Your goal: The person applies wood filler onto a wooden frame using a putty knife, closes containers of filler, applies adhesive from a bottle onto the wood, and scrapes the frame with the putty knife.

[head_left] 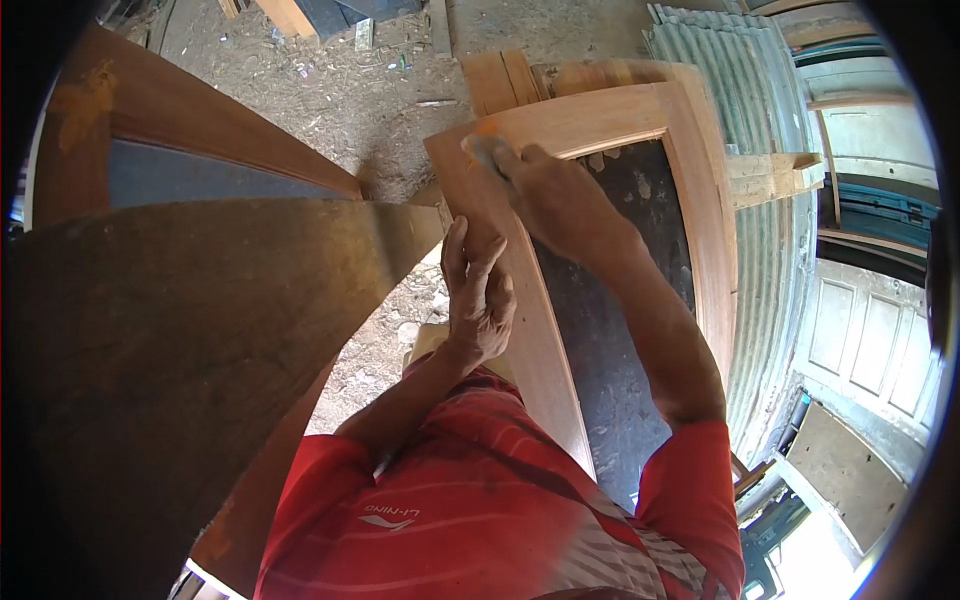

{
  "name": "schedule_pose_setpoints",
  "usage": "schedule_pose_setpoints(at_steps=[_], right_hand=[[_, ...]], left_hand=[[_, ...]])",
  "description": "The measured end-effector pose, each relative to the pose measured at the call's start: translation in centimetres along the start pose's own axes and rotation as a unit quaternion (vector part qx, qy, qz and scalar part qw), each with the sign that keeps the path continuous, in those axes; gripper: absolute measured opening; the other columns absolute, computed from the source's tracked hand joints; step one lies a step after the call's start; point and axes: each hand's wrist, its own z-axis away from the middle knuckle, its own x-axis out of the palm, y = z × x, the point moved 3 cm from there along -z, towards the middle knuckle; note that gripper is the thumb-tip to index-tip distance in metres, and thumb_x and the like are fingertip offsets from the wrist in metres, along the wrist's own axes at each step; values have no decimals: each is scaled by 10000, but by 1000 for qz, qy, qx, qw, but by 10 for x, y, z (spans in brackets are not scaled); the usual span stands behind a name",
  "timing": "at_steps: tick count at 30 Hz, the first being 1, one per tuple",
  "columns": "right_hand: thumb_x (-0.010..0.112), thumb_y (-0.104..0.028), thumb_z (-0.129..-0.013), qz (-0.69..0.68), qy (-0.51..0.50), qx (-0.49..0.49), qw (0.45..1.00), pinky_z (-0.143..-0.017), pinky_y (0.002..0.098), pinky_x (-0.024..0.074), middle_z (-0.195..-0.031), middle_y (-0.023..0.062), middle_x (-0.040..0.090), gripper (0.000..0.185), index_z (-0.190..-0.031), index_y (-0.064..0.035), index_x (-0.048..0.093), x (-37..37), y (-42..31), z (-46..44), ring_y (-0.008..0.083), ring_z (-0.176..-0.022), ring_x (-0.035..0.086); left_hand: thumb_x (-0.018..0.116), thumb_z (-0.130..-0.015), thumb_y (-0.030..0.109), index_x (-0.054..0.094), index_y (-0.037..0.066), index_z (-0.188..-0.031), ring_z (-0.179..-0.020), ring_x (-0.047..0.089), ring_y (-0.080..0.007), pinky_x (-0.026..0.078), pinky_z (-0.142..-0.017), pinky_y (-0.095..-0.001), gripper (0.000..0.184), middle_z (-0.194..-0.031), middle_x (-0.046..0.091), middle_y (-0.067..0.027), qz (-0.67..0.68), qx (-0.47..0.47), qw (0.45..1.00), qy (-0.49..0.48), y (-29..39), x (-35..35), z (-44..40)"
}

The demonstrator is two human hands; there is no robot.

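Note:
A wooden frame [555, 370] with a dark inset panel [630, 300] lies in front of me. My right hand [555, 195] is closed round a flat scraper-like tool [488, 152], its blade end against the frame's upper left corner. Beside that end is a patch of orange filler [487, 127]. My left hand [480, 295] rests at the frame's left edge, below the tool, its fingers extended and slightly bent, with nothing visible in them.
A large brown board [180, 330] fills the left side, near my left arm. Behind it stands another wooden frame [220, 120]. Corrugated metal sheets [770, 270] lie to the right, with a pale panelled door [865, 330] beyond. Debris covers the ground [350, 90].

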Motion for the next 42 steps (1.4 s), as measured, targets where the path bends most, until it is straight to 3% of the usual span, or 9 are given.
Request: schedule_pose_setpoints(at_steps=[3,8,11,15,20,23,26,35,42], right_hand=[[629,-100,-1031,-17,-41,-5,999,-827,545,614,-1031,258,691,481,-1501,-21,563,-12,-10,16,467,-942,745],[636,-78,-1012,3,23,-23,999,-849,543,616,-1100,260,725,482,-1488,-23,586,-15,-9,2,454,-962,753],[639,-80,-1015,-28,6,-60,998,-848,533,619,-1165,267,738,470,-1483,-40,606,-17,-16,8,454,-961,751],[640,-112,-1031,-95,82,-22,992,-848,441,628,-1125,241,751,448,-1476,-59,636,-43,3,40,294,-945,775],[566,-231,-1141,-277,145,263,913,-766,310,586,-1039,69,734,408,-1487,-41,673,-70,79,78,127,-848,706],[548,-186,-1105,-346,251,295,854,-763,339,589,-917,72,709,372,-1386,-12,718,-59,141,80,148,-818,721],[544,-197,-1100,-361,246,310,844,-759,323,586,-929,58,722,386,-1366,21,720,-56,163,77,133,-821,716],[640,-86,-1040,-69,241,166,954,-912,430,577,-1118,241,755,313,-1327,-75,763,-74,204,70,348,-1009,761],[588,-24,-1023,-73,176,126,974,-964,412,579,-1184,210,766,365,-1347,-67,752,-88,249,52,340,-1085,755]], left_hand=[[586,-1079,97,631,54,-1466,-1597,299,-476,316,-1285,-549,392,-1718,269,-301,30,-36,999,1,-8,1,3],[598,-1145,197,614,64,-1515,-1392,477,-210,468,-1060,-335,394,-1752,218,-219,9,-1,1000,-8,-3,0,3],[604,-1142,182,625,66,-1515,-1355,489,-183,476,-1043,-326,391,-1752,221,-197,-9,4,1000,2,-6,-1,0],[577,-1161,253,627,70,-1516,-1560,344,-289,368,-1209,-409,403,-1759,211,-208,138,-78,987,2,-5,8,8],[553,-1169,353,608,64,-1528,-1635,234,-347,253,-1307,-496,464,-1767,184,-232,82,-53,995,-10,0,4,2],[537,-1170,409,598,48,-1527,-1650,206,-372,234,-1317,-520,511,-1768,175,-243,95,-62,993,-17,3,3,3],[513,-1177,427,597,36,-1520,-1651,202,-378,234,-1316,-519,526,-1768,173,-249,82,-34,996,-15,1,2,0],[489,-1182,431,587,26,-1515,-1652,204,-392,246,-1312,-535,533,-1745,218,-271,7,12,1000,-18,4,-2,-6],[493,-1180,417,594,14,-1504,-1637,233,-416,287,-1302,-534,527,-1742,200,-291,-3,8,1000,-28,2,-3,-4]])
